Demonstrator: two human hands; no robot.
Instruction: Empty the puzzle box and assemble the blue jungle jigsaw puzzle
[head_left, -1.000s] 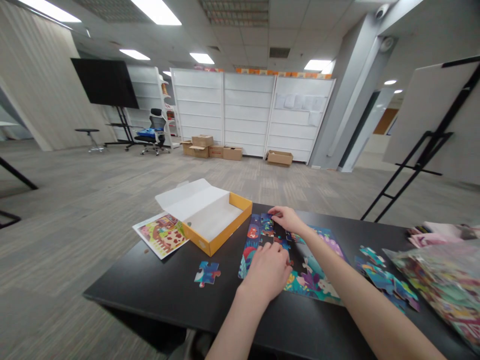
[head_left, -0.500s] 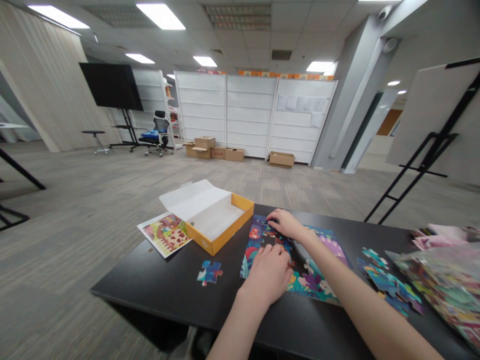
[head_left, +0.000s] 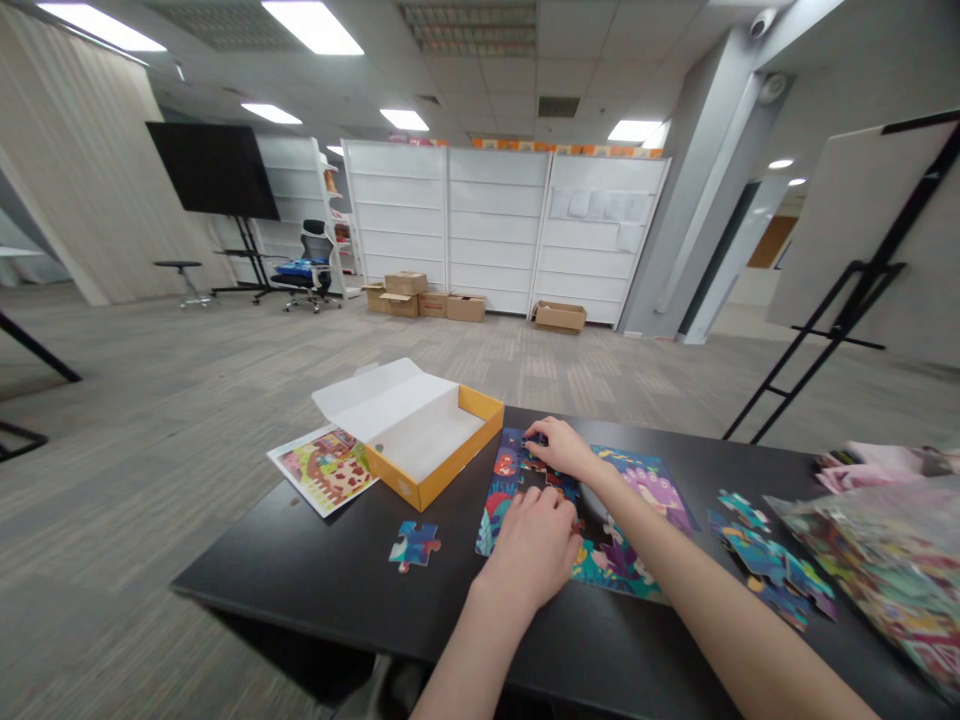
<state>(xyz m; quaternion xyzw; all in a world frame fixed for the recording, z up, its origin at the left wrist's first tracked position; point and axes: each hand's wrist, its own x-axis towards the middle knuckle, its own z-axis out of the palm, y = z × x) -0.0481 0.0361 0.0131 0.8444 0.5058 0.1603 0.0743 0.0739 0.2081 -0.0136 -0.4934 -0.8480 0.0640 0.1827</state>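
A partly assembled sea-themed puzzle (head_left: 660, 490) lies on the black table (head_left: 315, 590), with a gap showing the dark surface near its middle left. My left hand (head_left: 536, 545) rests on the puzzle's lower left part, its fingers bent and close together; what lies beneath them is hidden. Over the upper left part is my right hand (head_left: 559, 447), fingertips curled down onto a puzzle piece at the top. One loose blue piece (head_left: 414, 546) sits left of the puzzle. To the right is a pile of loose pieces (head_left: 772, 560).
An open yellow box (head_left: 435, 450) with a white inside stands at the table's back left, beside a picture sheet (head_left: 326, 468). A clear plastic bag of colourful pieces (head_left: 885, 560) and pink cloth (head_left: 874, 468) lie at the right.
The view has shifted slightly, moving everything a little to the left. My right hand's fingers have bent a little more at the top of the puzzle. My left hand looks almost unchanged.
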